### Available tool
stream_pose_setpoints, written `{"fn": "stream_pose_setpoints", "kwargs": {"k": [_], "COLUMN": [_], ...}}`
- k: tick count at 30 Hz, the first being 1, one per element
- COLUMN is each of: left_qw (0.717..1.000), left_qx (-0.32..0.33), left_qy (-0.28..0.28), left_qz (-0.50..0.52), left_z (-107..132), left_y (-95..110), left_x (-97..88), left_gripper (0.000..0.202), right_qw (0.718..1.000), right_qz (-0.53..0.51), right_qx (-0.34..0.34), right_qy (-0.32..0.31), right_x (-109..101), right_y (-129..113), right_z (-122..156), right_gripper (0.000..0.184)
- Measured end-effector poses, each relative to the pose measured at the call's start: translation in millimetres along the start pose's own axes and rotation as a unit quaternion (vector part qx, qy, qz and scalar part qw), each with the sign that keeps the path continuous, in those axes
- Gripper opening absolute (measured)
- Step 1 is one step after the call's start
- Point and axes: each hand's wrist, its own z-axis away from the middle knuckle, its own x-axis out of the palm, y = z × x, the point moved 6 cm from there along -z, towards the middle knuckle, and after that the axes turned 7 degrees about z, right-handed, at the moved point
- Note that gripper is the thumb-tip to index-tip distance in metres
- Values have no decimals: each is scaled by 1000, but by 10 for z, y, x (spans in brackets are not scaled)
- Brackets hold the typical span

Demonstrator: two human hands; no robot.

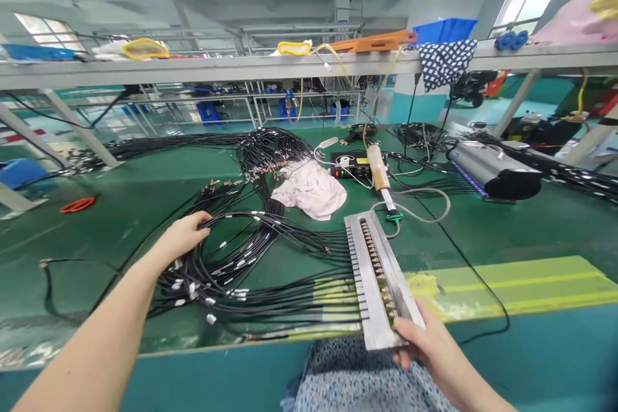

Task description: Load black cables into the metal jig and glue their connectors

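Note:
My right hand (pixel 419 335) grips the near end of a slotted metal fixture (pixel 360 270), thumb on top and fingers beneath. A row of copper-coloured connectors (pixel 373 251) sits along the fixture's central slot. Black cables (pixel 309 296) run from its notched left edge across the green mat to a coiled cable bundle (pixel 241 261) with white labels. My left hand (pixel 189 235) is closed around the upper left part of that bundle; its fingertips are partly hidden among the cables.
Behind the bundle lie a pink cloth (pixel 311 190) and more coiled cables (pixel 270 149). A glue syringe (pixel 379 170) stands beyond the fixture, near a black control box (pixel 350 170). At right is a silver lamp unit (pixel 492 167); red-handled scissors (pixel 78 205) lie left. A shelf (pixel 217 64) crosses above.

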Motion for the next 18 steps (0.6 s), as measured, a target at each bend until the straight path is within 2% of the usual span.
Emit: {"fn": "stream_pose_setpoints", "kwargs": {"k": [4,7,10,13,16,18], "left_qw": [999,997,996,996,999,999], "left_qx": [-23,-62,-68,-71,-37,-8], "left_qy": [13,50,57,43,23,7], "left_qz": [23,18,3,-13,-24,-39], "left_z": [-33,-63,-127,-196,-270,-319], "left_y": [-329,-663,-823,-736,-455,-261], "left_x": [11,-99,-160,-112,38,168], "left_gripper": [32,31,31,36,41,41], "right_qw": [1000,1000,999,999,1000,998], "right_qz": [23,-9,-39,-45,-9,58], "right_qx": [-13,-11,17,25,23,37], "right_qy": [-6,-26,-25,-8,10,13], "right_x": [144,302,384,299,47,-162], "right_y": [-31,-58,-34,3,25,32], "right_z": [54,-41,-203,-324,-385,-411], "right_gripper": [57,55,51,48,49,52]}}
